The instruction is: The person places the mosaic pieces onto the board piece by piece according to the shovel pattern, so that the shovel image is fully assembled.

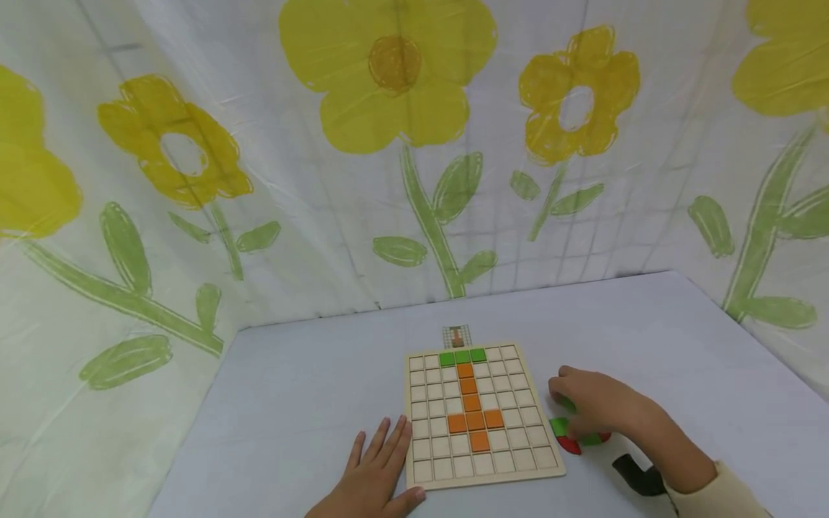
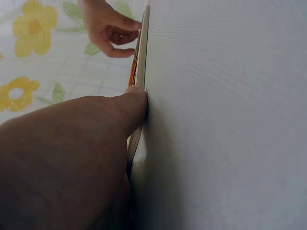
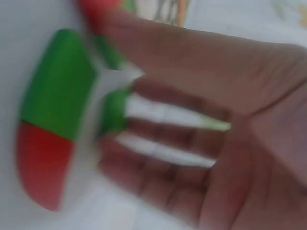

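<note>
A square wooden grid board (image 1: 463, 467) lies on the table. Three green tiles (image 1: 462, 357) sit along its top row, with several orange tiles (image 1: 475, 421) forming a stem and crossbar below. My left hand (image 1: 369, 478) rests beside the board's left side, fingers extended, its thumb touching the board's near edge. To the board's right, my right hand (image 1: 602, 406) reaches down over loose green and red pieces. In the blurred right wrist view, its fingertips touch or nearly touch a green piece (image 3: 114, 112), thumb apart from them. A green-and-red piece (image 3: 55, 96) lies nearby.
A small card with a printed grid pattern (image 1: 457, 335) lies just behind the board. Under the right forearm there is a black curved object (image 1: 637, 476). A flower-printed curtain (image 1: 324, 237) hangs along the back of the pale table (image 1: 291, 403).
</note>
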`<state>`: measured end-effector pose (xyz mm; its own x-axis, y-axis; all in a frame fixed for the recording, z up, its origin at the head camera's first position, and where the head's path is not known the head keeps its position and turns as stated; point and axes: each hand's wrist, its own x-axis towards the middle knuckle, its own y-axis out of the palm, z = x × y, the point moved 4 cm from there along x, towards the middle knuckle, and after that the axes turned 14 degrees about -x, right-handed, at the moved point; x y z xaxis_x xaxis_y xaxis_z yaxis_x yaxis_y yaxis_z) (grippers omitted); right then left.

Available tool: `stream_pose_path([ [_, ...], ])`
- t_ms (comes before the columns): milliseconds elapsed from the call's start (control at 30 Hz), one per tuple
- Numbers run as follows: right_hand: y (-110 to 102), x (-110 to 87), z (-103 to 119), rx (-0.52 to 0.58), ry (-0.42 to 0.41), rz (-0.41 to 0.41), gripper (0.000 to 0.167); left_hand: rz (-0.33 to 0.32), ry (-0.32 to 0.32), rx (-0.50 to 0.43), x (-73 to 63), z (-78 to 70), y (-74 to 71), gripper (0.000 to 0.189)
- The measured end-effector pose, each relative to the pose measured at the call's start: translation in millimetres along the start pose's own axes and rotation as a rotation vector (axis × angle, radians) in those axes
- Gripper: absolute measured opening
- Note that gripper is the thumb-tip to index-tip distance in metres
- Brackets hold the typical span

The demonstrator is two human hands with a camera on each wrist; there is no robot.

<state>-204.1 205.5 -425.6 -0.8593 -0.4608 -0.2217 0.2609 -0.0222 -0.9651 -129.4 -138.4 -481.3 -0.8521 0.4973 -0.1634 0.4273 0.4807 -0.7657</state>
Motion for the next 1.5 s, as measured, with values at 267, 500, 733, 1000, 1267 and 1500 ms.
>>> stream_pose_path([
  [267,5,11.4,-4,0.206,-0.132,-0.04,0.042,-0.002,0.005,-0.023,-1.1,-0.2,0.3,0.092],
  [500,6,11.9,-7,0.129,-0.045,-0.043,0.035,-0.003,0.002,-0.023,-0.8,-1.0,-0.9,0.092],
  [733,4,6.6,-6,0.142,-0.029,-0.003,0.021,-0.009,0.012,-0.026,-1.0,-1.1,-1.0,0.091],
  [1000,5,6.1,1,0.127,0.007,0.045,0.023,-0.011,0.016,-0.017,-0.6,-0.8,-0.6,0.091],
  [1267,3,4.6,-1,0.147,-0.076,0.021,0.026,-0.016,0.014,-0.011,-0.3,0.1,0.4,0.091],
  [1500,2,3.9,-3,0.205,-0.123,0.016,0.026,-0.014,0.017,-0.012,0.1,0.5,0.2,0.091],
])
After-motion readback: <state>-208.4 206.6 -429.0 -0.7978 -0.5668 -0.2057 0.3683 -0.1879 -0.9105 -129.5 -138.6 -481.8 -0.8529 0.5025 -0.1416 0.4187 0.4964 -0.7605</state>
